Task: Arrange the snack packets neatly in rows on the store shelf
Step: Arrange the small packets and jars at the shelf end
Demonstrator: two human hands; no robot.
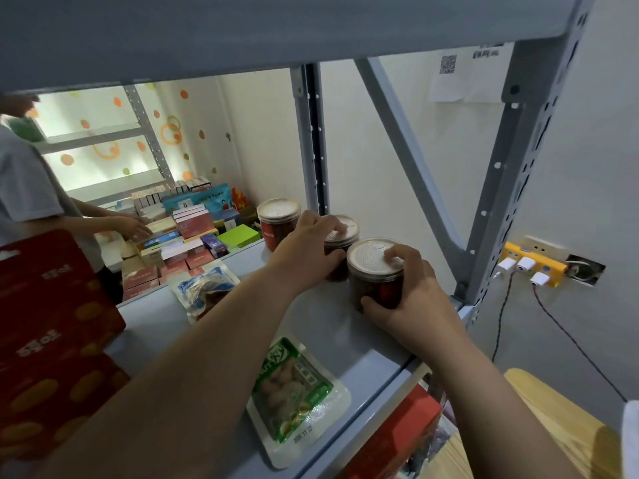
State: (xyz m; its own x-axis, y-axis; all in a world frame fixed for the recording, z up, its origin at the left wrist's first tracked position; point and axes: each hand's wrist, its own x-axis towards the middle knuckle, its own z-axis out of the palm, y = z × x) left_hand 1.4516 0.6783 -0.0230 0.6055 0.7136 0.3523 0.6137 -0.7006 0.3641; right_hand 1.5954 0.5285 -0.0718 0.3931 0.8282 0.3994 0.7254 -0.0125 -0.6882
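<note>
Three clear snack jars with pale lids stand at the right end of the grey shelf (345,333). My left hand (307,250) grips the middle jar (345,233) from its left side, fingers over the lid. My right hand (411,292) grips the nearest jar (370,267), thumb low on its side and fingers on the lid. The third jar (278,221), with a red label, stands free at the back left. A green snack packet (294,392) lies flat near the shelf's front edge. A blue packet (204,288) lies flat further left.
Red gift boxes (45,323) stand at the shelf's left. Another person (31,188) reaches over a table of small boxes (186,233) behind. Grey shelf uprights (498,174) and a diagonal brace frame the right side. A yellow power strip (532,264) hangs on the wall.
</note>
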